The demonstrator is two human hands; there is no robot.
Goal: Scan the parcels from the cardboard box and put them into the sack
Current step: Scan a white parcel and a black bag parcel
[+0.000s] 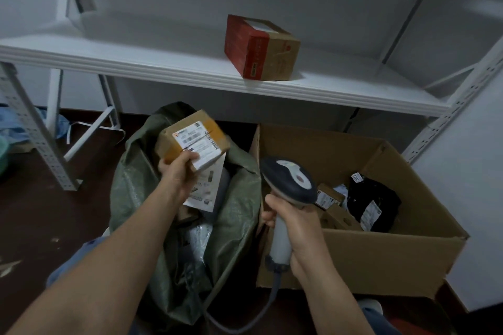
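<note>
Gripping a small brown cardboard parcel [193,139] in the left hand [177,171], white label face up and tilted, motion-blurred, long axis unclear. Held above the open mouth of the green woven sack [239,215] on the dark floor [40,212]. Clamping the grey-and-navy handheld scanner [290,179] by its upright handle in the right hand [294,226], head angled toward the parcel, over the left edge of the large open cardboard box [381,258]. Behind, a white metal shelf [136,60] carrying a red-and-brown carton [261,47].
</note>
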